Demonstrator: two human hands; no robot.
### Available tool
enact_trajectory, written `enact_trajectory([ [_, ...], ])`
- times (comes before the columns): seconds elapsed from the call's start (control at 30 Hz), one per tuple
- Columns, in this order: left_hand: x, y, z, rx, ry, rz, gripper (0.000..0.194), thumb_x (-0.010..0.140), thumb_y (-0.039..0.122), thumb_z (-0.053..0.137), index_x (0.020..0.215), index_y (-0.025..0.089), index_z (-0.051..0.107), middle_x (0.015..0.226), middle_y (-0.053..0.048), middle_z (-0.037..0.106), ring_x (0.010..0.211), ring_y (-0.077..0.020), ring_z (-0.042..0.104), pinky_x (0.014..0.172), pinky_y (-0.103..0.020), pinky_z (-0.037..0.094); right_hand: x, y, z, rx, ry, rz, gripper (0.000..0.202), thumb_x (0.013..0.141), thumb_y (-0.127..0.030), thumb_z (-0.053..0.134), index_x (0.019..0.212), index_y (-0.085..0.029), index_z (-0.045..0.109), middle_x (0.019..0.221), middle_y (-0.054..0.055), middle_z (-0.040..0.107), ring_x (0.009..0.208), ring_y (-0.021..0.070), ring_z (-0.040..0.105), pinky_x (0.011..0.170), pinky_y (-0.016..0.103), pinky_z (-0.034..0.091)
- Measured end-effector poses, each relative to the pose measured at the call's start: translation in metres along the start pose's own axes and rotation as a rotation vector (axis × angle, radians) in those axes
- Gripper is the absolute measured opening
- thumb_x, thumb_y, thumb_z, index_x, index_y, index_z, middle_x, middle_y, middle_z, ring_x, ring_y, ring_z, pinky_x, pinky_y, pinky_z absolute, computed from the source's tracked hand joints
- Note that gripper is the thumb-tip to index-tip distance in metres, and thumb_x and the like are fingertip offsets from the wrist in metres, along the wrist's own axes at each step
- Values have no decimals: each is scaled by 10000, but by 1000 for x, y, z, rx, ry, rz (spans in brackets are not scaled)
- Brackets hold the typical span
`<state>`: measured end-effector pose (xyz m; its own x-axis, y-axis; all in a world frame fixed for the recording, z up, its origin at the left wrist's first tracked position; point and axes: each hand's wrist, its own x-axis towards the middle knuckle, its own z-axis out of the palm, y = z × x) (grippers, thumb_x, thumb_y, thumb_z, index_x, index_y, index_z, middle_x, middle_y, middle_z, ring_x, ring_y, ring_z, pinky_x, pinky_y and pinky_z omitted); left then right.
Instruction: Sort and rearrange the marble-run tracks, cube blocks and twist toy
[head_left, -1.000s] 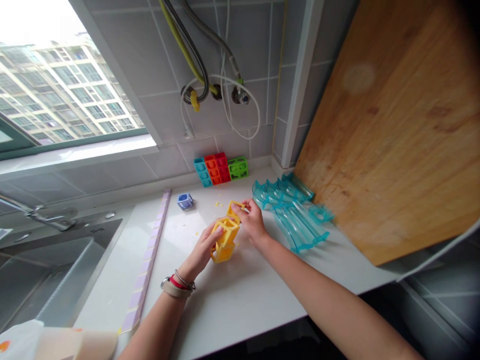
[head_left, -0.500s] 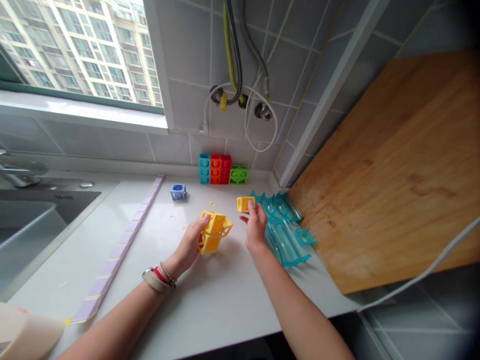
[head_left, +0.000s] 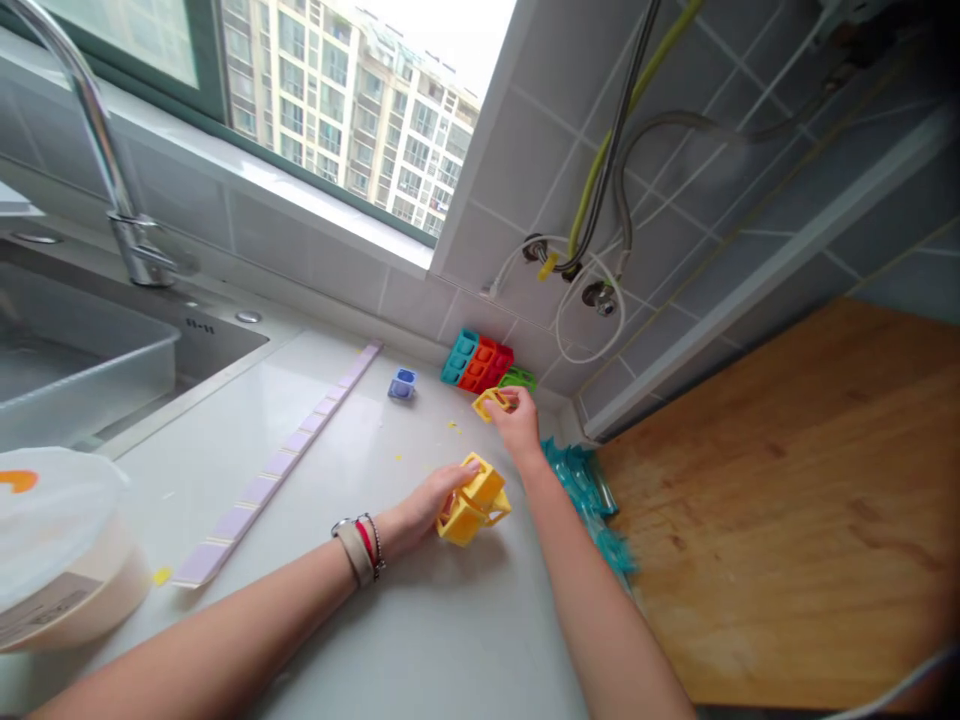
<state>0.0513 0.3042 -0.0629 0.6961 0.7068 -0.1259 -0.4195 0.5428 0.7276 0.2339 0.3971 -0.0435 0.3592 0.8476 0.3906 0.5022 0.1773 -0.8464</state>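
Observation:
My left hand (head_left: 435, 505) is closed around several joined yellow block frames (head_left: 474, 508), held just over the white counter. Between the thumb and fingers of my right hand (head_left: 517, 420) is a single yellow block frame (head_left: 491, 404), apart from the joined ones. Behind that hand, against the wall, stand a turquoise block stack (head_left: 460, 357), a red block stack (head_left: 486, 364) and a green block stack (head_left: 517, 378), the last partly covered by my fingers. A lone blue-violet block (head_left: 403, 384) sits on the counter to their left.
Wavy clear-teal plastic pieces (head_left: 581, 480) lie beside my right forearm, next to a large wooden board (head_left: 787, 500). A lilac strip (head_left: 285, 460) crosses the counter on the left. Beyond it are a round lidded tub (head_left: 67, 560), a sink (head_left: 225, 352) and a faucet (head_left: 124, 190). Small yellow bits lie scattered.
The camera view has turned left and tilted, bringing the faucet and tub further into view. My right hand with the single yellow block has moved away from my left hand, toward the block stacks.

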Motion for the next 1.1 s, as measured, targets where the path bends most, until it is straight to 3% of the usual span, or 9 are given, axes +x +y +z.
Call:
enact_trajectory([
  [0.1, -4, 2, 0, -57, -74, -86, 497, 850, 599, 711, 975, 119, 744, 923, -127, 782, 766, -225, 723, 653, -271, 529, 28, 1, 27, -140, -320, -83, 383, 738, -254, 776, 1094, -189, 650, 1080, 67, 739, 955, 200, 702, 904, 348, 563],
  [0.2, -6, 7, -5, -152, -118, -159, 559, 821, 609, 722, 1030, 91, 748, 997, -151, 778, 821, -229, 728, 685, -265, 543, 41, 3, 54, -205, -459, -125, 455, 719, -174, 793, 1155, -195, 664, 1162, 70, 746, 1047, 207, 711, 994, 353, 542],
  [0.4, -7, 17, -14, -241, -240, -215, 599, 843, 638, 654, 1132, 118, 725, 900, -106, 736, 595, -179, 645, 467, -260, 482, 48, 2, 88, -271, -543, -158, 535, 720, -128, 803, 1232, -197, 662, 1201, 68, 744, 1122, 223, 705, 1068, 377, 514],
  [0.63, -6, 19, -14, -301, -163, -150, 627, 834, 626, 675, 1213, 126, 703, 964, -113, 744, 653, -193, 666, 479, -259, 489, 38, 6, 103, -229, -522, -90, 838, 689, -280, 897, 1433, -200, 520, 1419, 142, 633, 1231, 254, 662, 1053, 386, 522],
  [0.73, -2, 20, -14, -300, -87, -99, 602, 847, 628, 672, 1180, 128, 713, 930, -106, 751, 622, -189, 656, 499, -272, 480, 39, 0, 88, -109, -444, 37, 724, 759, -475, 841, 1365, -180, 577, 1415, 170, 629, 1243, 270, 652, 1024, 392, 533],
  [0.8, 1, 21, -14, -287, -29, -56, 571, 852, 627, 679, 1133, 132, 725, 931, -101, 759, 641, -187, 666, 543, -272, 484, 40, -10, 66, -72, -425, 87, 580, 866, -625, 677, 1216, -163, 663, 1281, 156, 704, 1172, 260, 681, 965, 383, 559],
  [0.87, 5, 20, -14, -256, 23, -5, 541, 857, 617, 693, 1100, 136, 730, 972, -100, 768, 730, -198, 697, 614, -267, 499, 37, -25, 37, -45, -477, 110, 631, 902, -729, 546, 1134, -161, 698, 1177, 139, 740, 1058, 245, 717, 865, 360, 590],
  [1.03, 16, 12, -18, -58, 113, 122, 584, 866, 620, 708, 1191, 135, 701, 1025, -117, 770, 834, -232, 722, 700, -292, 518, 6, -72, -27, -13, -988, 27, 609, 869, -655, 696, 1278, -204, 690, 1186, 107, 746, 1056, 234, 714, 875, 346, 581],
  [1.1, 18, 9, -19, -3, 83, 147, 639, 861, 636, 711, 1242, 124, 685, 1049, -144, 768, 855, -254, 729, 715, -313, 530, -8, -84, -41, -149, -1075, -78, 600, 797, -562, 818, 1276, -219, 705, 1224, 98, 734, 1084, 245, 697, 887, 350, 570],
])
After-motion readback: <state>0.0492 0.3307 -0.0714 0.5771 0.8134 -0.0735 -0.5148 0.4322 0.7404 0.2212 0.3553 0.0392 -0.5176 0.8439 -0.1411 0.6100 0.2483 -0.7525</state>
